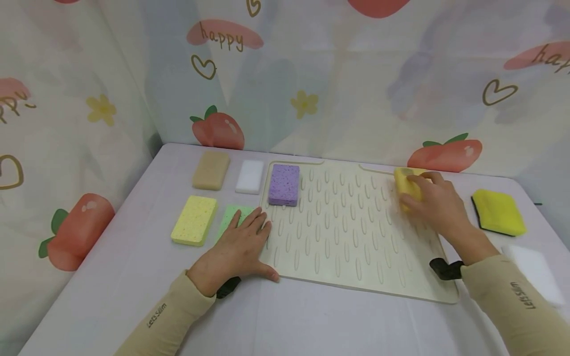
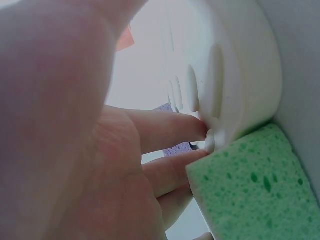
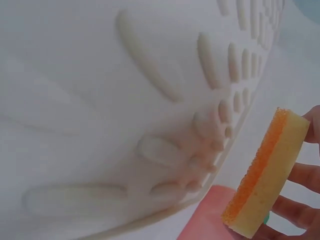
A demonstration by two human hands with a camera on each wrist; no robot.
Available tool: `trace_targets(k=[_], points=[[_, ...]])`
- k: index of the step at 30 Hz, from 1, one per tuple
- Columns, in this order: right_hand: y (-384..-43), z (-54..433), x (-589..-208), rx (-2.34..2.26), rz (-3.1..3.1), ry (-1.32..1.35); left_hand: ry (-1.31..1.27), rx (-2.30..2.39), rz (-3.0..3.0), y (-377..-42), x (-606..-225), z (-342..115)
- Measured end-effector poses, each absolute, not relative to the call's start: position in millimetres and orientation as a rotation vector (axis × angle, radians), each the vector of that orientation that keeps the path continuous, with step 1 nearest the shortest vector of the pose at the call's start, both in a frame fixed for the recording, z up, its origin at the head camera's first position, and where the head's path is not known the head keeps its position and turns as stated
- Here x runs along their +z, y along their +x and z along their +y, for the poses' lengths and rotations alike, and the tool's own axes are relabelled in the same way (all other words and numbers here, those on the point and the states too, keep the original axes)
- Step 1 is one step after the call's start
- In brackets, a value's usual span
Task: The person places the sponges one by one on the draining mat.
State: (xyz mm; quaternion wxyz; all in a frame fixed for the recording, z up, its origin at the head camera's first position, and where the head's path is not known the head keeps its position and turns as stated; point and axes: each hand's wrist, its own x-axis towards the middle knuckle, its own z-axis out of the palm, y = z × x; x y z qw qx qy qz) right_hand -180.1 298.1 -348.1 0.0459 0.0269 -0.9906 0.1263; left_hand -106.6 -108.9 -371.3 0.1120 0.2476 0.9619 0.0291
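Observation:
My right hand grips a yellow sponge at the back right corner of the ribbed cream mat. In the right wrist view that sponge has an orange, coarse layer on one face and is tilted, apart from the mat. Blur softens it in the head view. My left hand lies with fingers spread at the mat's left edge, fingertips touching it. Partly hidden under those fingers is a green sponge, whose dark pores show in the left wrist view. A purple sponge sits on the mat's back left corner.
Left of the mat lie a tan sponge, a white sponge and a pale yellow sponge. On the right are a bright yellow sponge with a dark underside and a white block, partly behind the sleeve. A patterned curtain backs the table.

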Motion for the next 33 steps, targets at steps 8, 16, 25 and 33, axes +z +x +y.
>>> trace_targets(k=[8, 16, 25, 33], points=[[-181, 277, -349, 0.406, -2.998, 0.105, 0.719, 0.094, 2.82, -106, -372, -110], [-183, 255, -349, 0.434, -2.975, 0.167, 0.725, 0.101, 2.824, -106, -372, -110], [-184, 227, -350, 0.502, -2.97, 0.231, 0.726, 0.101, 2.832, -106, -373, -110], [-188, 200, -351, 0.523, -2.989, 0.282, 0.731, 0.093, 2.837, -106, -374, -109]])
